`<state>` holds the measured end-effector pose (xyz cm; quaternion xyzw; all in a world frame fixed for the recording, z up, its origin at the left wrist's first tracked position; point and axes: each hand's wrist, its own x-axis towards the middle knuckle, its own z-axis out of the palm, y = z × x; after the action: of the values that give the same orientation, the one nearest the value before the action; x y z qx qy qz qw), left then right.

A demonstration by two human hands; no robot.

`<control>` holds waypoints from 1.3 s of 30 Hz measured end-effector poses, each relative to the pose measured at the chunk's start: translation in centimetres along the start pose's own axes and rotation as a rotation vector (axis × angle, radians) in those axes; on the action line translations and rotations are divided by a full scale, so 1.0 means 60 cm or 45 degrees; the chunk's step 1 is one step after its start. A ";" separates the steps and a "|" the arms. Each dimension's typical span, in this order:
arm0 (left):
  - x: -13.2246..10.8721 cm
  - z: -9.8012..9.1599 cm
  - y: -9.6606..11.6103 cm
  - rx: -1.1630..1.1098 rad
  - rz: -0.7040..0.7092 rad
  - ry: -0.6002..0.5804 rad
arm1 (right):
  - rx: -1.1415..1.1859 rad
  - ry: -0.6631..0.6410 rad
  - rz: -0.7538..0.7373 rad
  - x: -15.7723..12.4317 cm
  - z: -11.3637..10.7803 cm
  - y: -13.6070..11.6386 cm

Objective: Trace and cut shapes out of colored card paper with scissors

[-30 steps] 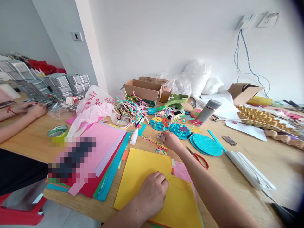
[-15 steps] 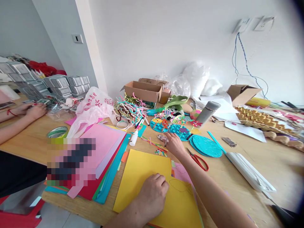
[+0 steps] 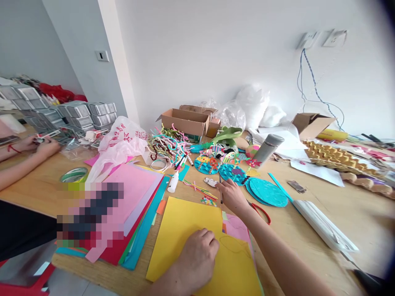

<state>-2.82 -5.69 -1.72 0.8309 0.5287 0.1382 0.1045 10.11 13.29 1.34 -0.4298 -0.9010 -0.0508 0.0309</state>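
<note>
My left hand (image 3: pixel 197 255) rests on a sheet of yellow paper (image 3: pixel 179 222), its fingers curled under; whatever they may hold is hidden. A pencilled oval outline (image 3: pixel 236 243) shows on the yellow paper to its right. My right hand (image 3: pixel 233 195) reaches farther out, closed around a slim pen (image 3: pixel 221 196) that points downward. Its fingertips are at the edge of a small white paper cutout (image 3: pixel 210 181); whether they touch it I cannot tell. Red-handled scissors (image 3: pixel 262 211) lie partly behind my right forearm. Just beyond are blue discs (image 3: pixel 268 192) and decorated blue pieces (image 3: pixel 233 174).
Stacked coloured papers (image 3: pixel 138 181) and a white glue bottle (image 3: pixel 173 182) are to the left. Pipe cleaners (image 3: pixel 166 146), an open cardboard box (image 3: pixel 185 121) and a grey flask (image 3: pixel 269 150) stand behind. A power strip (image 3: pixel 324 224) lies right. Another person's hands (image 3: pixel 43 146) work far left.
My right hand has shifted slightly right and nearer with the pen, baring more of the white cutout and covering part of the scissors. My left hand stays on the yellow paper.
</note>
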 end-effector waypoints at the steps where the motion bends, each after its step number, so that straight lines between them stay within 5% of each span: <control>1: 0.000 -0.001 0.001 0.005 -0.003 0.001 | -0.008 -0.012 -0.012 -0.007 -0.001 0.004; 8: 0.001 -0.006 0.005 -0.014 -0.038 -0.020 | -0.010 0.017 0.064 -0.015 -0.005 0.021; 17: 0.000 -0.007 0.003 -0.021 -0.032 -0.028 | 0.069 0.256 0.452 0.113 -0.057 0.003; 22: -0.001 -0.005 0.001 -0.018 -0.001 -0.039 | 0.086 0.197 0.499 0.162 -0.067 -0.001; 29: 0.000 -0.010 0.000 -0.036 0.021 -0.093 | 0.073 0.025 0.446 0.180 -0.075 0.023; 39: -0.001 -0.014 0.000 -0.030 0.017 -0.103 | -0.098 -0.194 0.136 0.208 -0.093 0.038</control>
<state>-3.14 -5.74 -0.93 0.8381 0.5168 0.1114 0.1347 4.12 23.69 8.28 -0.4808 -0.8738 -0.0510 -0.0516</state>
